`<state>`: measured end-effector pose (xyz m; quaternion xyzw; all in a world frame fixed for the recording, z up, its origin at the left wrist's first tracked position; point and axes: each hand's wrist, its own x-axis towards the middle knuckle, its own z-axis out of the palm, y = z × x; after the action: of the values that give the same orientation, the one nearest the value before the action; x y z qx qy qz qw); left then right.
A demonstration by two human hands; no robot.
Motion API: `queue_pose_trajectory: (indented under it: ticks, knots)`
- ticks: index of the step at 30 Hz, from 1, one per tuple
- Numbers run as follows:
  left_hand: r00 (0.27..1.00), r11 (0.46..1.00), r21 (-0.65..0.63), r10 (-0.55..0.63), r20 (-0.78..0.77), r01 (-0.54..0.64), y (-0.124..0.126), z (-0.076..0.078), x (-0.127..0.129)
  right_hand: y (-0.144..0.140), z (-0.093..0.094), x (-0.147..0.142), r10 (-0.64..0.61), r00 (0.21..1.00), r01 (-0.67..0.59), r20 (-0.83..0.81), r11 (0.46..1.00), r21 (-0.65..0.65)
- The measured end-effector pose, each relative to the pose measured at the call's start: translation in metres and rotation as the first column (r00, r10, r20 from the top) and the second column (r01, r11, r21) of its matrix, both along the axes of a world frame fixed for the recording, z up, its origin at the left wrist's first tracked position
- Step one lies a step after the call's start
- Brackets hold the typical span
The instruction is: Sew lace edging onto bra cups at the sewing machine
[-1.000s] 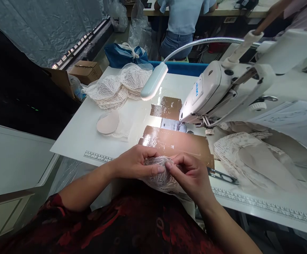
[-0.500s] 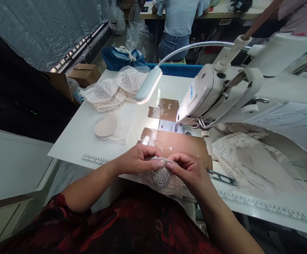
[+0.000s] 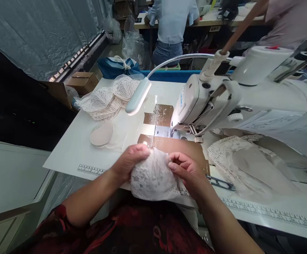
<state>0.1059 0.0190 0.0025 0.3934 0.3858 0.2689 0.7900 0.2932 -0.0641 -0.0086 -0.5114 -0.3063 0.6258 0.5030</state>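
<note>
Stack of lace pieces [image 3: 100, 102] sits by the table's [image 3: 65, 151] far left corner, and a beige pad [image 3: 101, 134] lies closer to the left edge's near end. Left hand's [image 3: 132, 158] fingers are curled shut, pinching the top left of the white lace [image 3: 153, 176], which droops over the near edge, roughly mid-table. Right hand's [image 3: 186, 169] got thumb and forefinger nearly together, lightly nipping its upper right. Sewing machine's [image 3: 187, 102] just beyond, then a lace pile [image 3: 238, 151] toward the right.

White lace piece [image 3: 153, 176], softly domed
</note>
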Motion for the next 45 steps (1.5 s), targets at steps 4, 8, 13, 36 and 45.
queue_pose_trajectory:
  ticks: [4,8,13,36,45]
  knots:
    - [0.898,0.784,0.558,0.415,-0.146,-0.271,0.038,0.029,-0.027,-0.005,0.005,0.025,-0.075,0.98,0.067,0.185,0.996,0.052]
    - [0.724,0.204,0.948,0.613,-0.317,0.243,0.06,0.031,-0.007,-0.001,0.006,0.044,-0.067,0.91,0.015,0.408,0.992,0.128]
    - [0.465,-0.025,0.528,0.51,-0.723,0.849,0.045,-0.018,0.071,0.018,0.009,0.054,0.029,0.731,-0.126,0.682,0.988,0.093]
    - [0.68,-0.122,0.67,0.183,-0.709,0.732,0.055,-0.041,0.064,0.038,-0.02,0.026,0.096,-0.259,-0.329,0.961,0.927,-0.181]
    - [0.685,-0.17,0.664,0.206,-0.699,0.728,0.07,-0.044,0.068,0.044,-0.026,0.025,0.057,-0.27,-0.28,0.961,0.95,-0.135]
